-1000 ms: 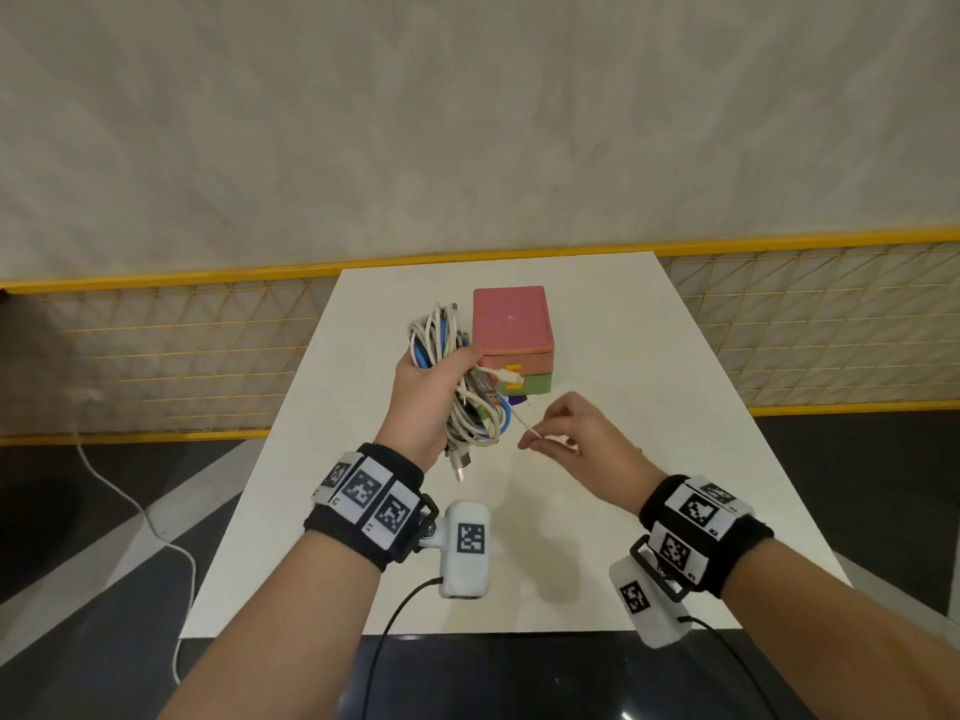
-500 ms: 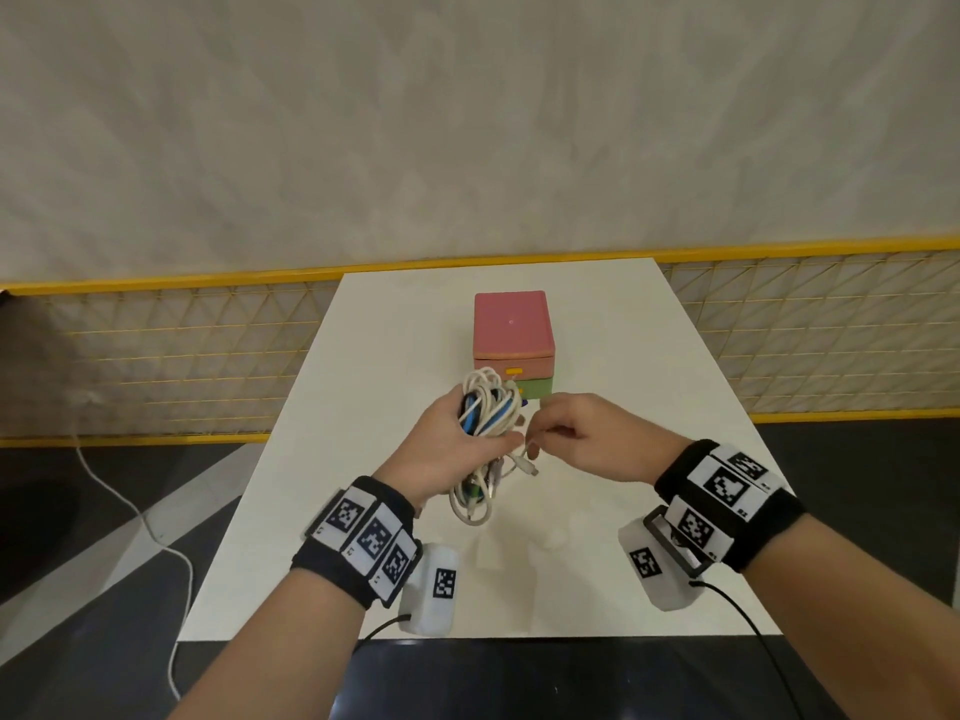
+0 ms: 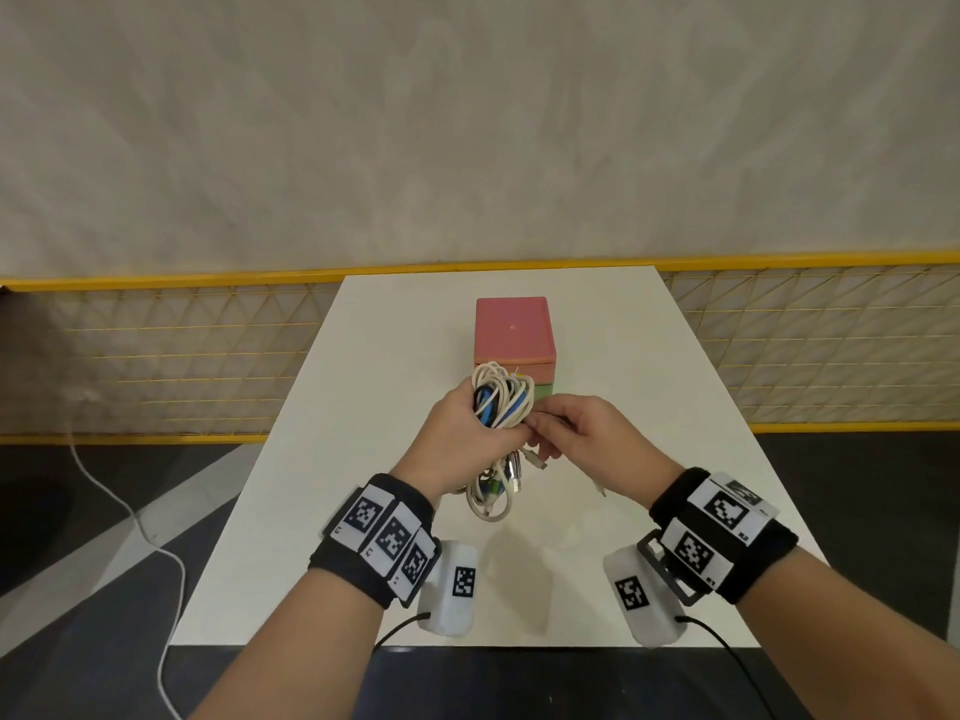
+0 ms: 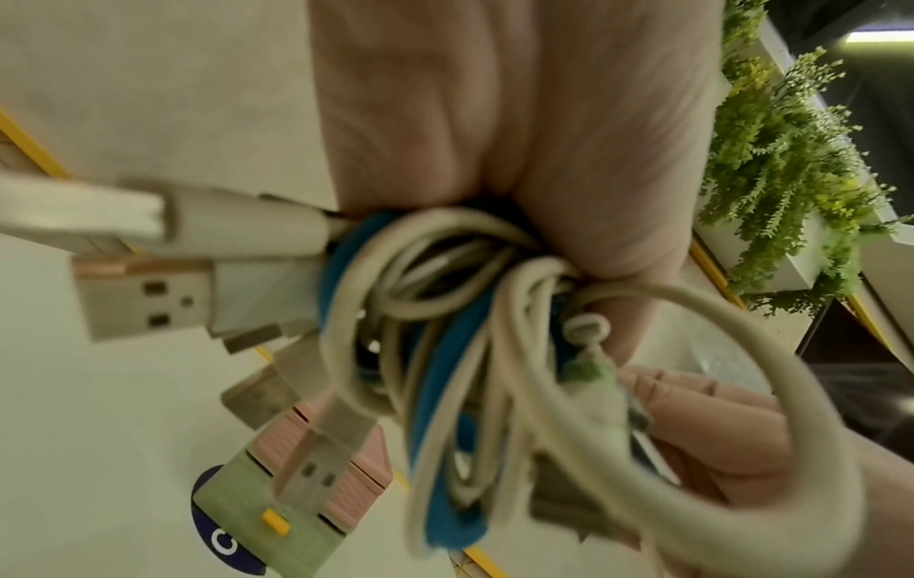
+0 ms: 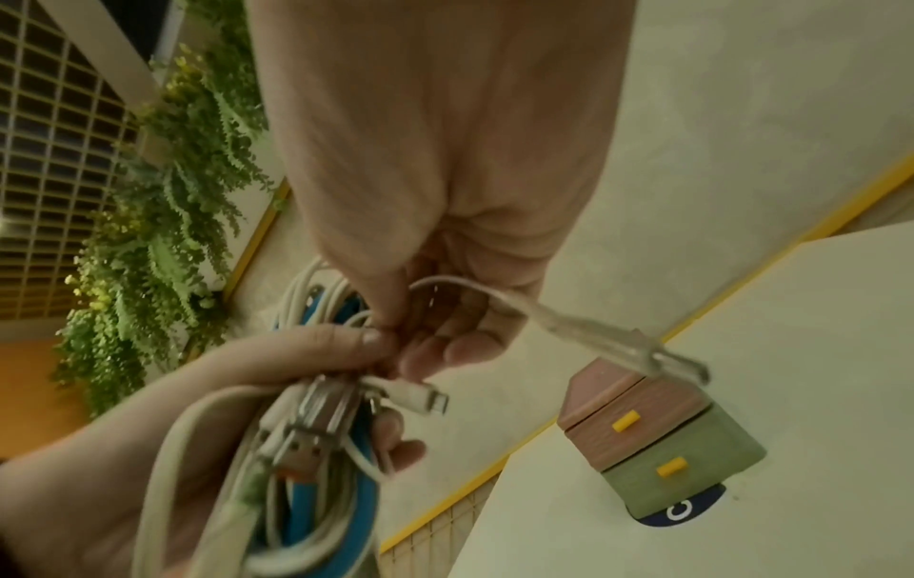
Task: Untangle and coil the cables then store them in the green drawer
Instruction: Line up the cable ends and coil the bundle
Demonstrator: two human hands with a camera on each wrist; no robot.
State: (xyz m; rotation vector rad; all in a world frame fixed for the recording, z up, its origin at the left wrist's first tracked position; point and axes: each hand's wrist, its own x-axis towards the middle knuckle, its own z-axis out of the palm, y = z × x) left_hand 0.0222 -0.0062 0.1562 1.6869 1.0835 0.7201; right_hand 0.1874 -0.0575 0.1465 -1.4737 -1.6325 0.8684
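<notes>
The tangled cable bundle [image 3: 500,407], white strands with a blue one among them, was held above the white table [image 3: 363,387], just in front of the drawer box [image 3: 514,335]. The left hand [image 3: 457,444] gripped it in a closed fist. The right hand [image 3: 587,439] pinched a white cable [image 5: 499,297] at the bundle's edge between thumb and fingertips. The green drawer [image 5: 682,469] sat closed beneath the pink one.

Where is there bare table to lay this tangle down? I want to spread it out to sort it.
Bare white table lies left of the left hand, right of the right hand, and along the near edge. The middle is crowded: the cable bundle hangs just before the drawer box.
</notes>
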